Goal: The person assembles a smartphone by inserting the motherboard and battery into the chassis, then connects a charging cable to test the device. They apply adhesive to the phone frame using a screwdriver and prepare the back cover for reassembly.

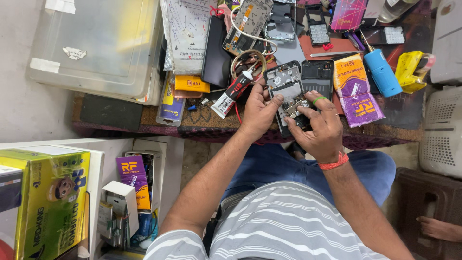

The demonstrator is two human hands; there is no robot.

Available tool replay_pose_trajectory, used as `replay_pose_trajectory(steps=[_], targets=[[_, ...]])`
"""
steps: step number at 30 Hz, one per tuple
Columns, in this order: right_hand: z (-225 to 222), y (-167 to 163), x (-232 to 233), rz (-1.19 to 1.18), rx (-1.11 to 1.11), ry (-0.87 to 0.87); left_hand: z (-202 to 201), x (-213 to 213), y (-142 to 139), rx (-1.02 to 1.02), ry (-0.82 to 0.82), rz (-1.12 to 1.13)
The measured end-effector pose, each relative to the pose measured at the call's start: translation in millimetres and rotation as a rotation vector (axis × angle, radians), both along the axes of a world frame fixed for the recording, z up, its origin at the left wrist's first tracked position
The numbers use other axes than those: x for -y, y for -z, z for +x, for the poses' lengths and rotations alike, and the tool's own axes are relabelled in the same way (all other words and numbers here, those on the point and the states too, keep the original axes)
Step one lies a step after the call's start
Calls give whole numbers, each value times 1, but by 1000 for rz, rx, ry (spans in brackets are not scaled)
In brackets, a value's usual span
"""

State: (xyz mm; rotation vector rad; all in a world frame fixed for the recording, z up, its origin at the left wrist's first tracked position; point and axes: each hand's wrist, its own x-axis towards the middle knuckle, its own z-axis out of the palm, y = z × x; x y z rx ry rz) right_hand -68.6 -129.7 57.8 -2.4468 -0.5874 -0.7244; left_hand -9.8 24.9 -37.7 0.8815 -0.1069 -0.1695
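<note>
At the surface's near edge my left hand (258, 111) clamps the opened phone (288, 94) steady so my right hand (320, 126), fingers pinched together, can work its exposed board.

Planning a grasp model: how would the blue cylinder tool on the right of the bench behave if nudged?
The blue cylinder tool lies on its side, so it would probably roll. Its smooth, round body looks slippery to pinch. It seems rigid, and the thin tip at its upper end may be fragile.
</note>
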Motion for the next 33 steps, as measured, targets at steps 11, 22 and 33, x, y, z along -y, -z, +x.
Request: replay_pose_trajectory(steps=[11,22,33], targets=[[1,-1,27,1955,-671,-149,0,0,-16,5,-20,45],[1,-13,43,2103,-755,-71,-2,0,-23,-19,-4,94],[3,-3,45,2097,-767,-43,-1,-1,-18,-27,5,102]])
